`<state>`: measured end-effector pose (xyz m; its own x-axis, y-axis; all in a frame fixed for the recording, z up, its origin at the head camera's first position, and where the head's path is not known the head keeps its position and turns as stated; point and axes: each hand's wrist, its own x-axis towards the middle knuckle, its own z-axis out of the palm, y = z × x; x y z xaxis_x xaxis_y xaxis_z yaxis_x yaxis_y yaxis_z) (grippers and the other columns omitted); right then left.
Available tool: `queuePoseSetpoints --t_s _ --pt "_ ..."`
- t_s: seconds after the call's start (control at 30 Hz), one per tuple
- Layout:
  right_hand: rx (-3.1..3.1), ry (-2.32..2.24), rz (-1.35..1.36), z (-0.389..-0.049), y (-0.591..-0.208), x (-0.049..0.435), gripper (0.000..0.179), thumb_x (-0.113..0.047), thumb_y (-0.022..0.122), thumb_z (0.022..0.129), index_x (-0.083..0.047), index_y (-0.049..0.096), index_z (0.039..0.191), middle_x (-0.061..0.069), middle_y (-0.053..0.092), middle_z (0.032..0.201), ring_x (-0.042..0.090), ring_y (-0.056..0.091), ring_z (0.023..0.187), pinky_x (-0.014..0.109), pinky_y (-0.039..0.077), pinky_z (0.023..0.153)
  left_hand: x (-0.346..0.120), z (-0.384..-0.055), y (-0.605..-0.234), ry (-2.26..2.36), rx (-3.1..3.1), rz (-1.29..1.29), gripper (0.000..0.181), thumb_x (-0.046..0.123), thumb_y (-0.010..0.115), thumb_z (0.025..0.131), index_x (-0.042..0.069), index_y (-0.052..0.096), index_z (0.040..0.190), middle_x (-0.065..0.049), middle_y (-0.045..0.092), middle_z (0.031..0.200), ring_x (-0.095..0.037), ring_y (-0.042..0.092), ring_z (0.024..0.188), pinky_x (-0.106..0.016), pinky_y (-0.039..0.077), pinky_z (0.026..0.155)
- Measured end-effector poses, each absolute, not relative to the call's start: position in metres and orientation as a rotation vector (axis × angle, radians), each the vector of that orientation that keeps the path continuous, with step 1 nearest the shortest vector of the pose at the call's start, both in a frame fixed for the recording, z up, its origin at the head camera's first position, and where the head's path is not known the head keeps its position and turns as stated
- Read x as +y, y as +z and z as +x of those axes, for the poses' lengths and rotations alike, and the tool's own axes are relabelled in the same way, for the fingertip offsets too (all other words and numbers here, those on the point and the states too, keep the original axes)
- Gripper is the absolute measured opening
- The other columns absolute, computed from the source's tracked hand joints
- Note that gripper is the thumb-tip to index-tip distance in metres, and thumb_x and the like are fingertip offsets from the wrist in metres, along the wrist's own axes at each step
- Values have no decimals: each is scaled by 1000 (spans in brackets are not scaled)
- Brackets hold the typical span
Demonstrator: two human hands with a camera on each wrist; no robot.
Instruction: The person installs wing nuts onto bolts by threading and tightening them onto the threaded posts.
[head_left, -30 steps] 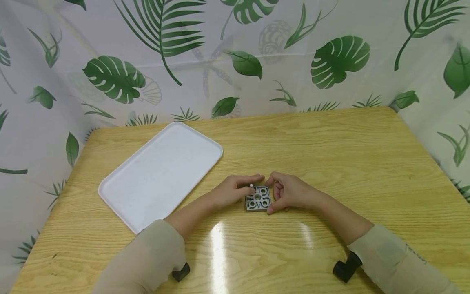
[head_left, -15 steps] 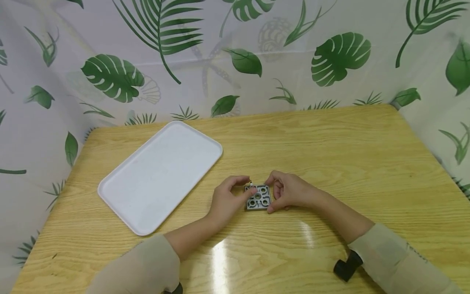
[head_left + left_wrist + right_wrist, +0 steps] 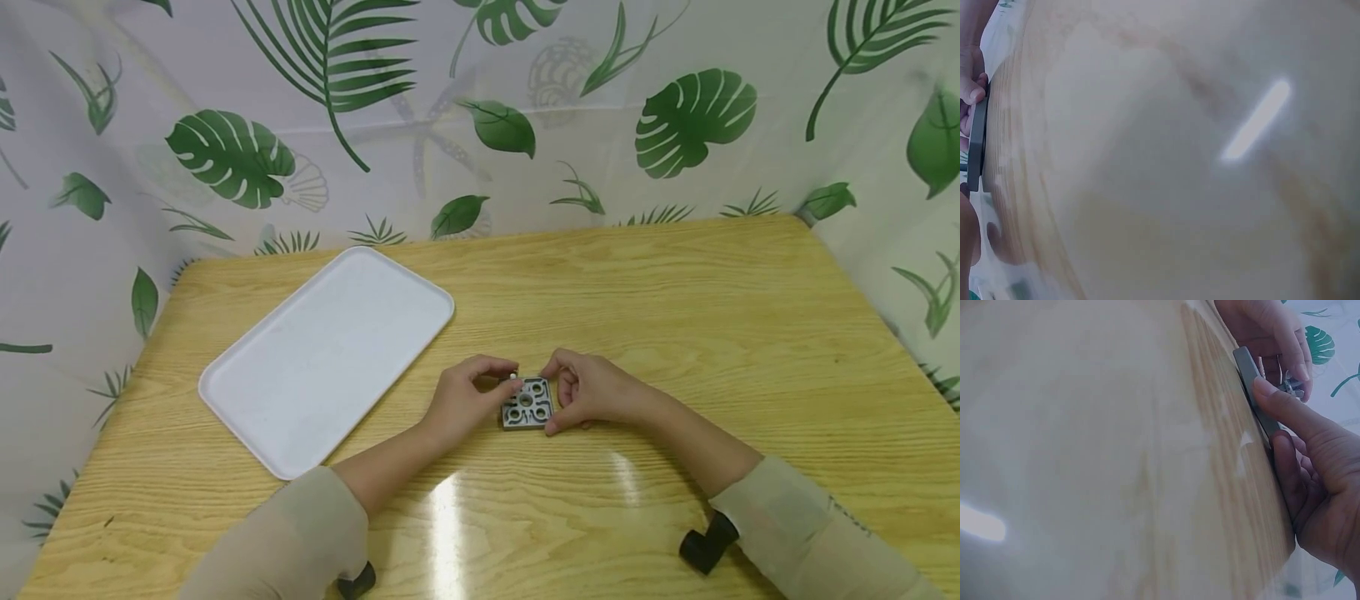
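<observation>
The metal plate (image 3: 527,403) is gripped along its right side by the right hand (image 3: 596,392), with the thumb set at the plate's near right corner and the forefinger at its far right corner; the remaining fingers are folded in beside it. At the far left corner of the plate, a small metal fitting (image 3: 1291,389) is pinched by the left hand (image 3: 465,400) between thumb and forefinger, the gap there being narrow; the exact contact is partly hidden by the fingertips. The plate is positioned on the wooden table (image 3: 675,292), between the two hands, with its face turned up; whether its underside is fully seated on the table cannot be told. Round openings are seen near its corners and a raised ring at its centre. A white tray (image 3: 330,358) is placed to the left of the plate and farther back, well apart from it, and is set at a slant. A light sleeve is worn on each arm, and a black device (image 3: 708,543) is noted at the right cuff, nearer the wearer than the plate. A bright reflection is cast on the table in front of the plate. Beyond the plate, the table is backed by a leaf-printed cloth (image 3: 585,100).
</observation>
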<state>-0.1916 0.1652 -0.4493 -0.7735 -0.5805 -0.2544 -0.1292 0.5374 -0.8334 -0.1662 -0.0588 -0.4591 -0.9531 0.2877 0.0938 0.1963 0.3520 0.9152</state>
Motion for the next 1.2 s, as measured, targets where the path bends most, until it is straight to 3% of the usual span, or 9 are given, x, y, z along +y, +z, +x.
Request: queuePoseSetpoints --t_s 0.2,0.43,0.7,0.97,1.2 --pt "2257 -1177 -556 -191 -449 164 68 -25 88 64 -2 49 115 4 58 68 16 55 51 31 51 48 -62 -167 -458 1663 2505 453 26 25 68 88 12 68 110 0 69 105 -13 64 95 -28 52 83" --pt "2260 -1178 -571 -192 -449 165 67 -24 88 65 -2 48 115 3 58 68 16 55 50 31 51 47 -63 -169 -461 1662 2509 462 33 23 75 82 9 68 111 -1 68 107 -13 64 98 -30 50 87" --pt "2259 -1174 -561 -191 -447 165 68 -25 88 65 -3 49 115 3 58 68 15 55 51 29 50 47 -65 -176 -461 1521 2543 554 21 23 74 83 11 70 100 2 68 97 -10 60 91 -25 49 82" --pt "2271 -1166 -539 -192 -448 165 68 -26 89 63 -3 49 113 3 58 68 15 55 51 29 49 47 -76 -201 -452 1299 2336 829 19 20 66 89 11 68 107 0 66 104 -10 58 98 -25 46 90" --pt "2266 -1167 -551 -192 -449 164 67 -26 88 64 -3 49 114 3 58 68 15 55 51 28 49 47 -82 -217 -444 1204 2161 872 23 19 64 91 12 67 113 2 65 109 -10 56 102 -26 44 92"
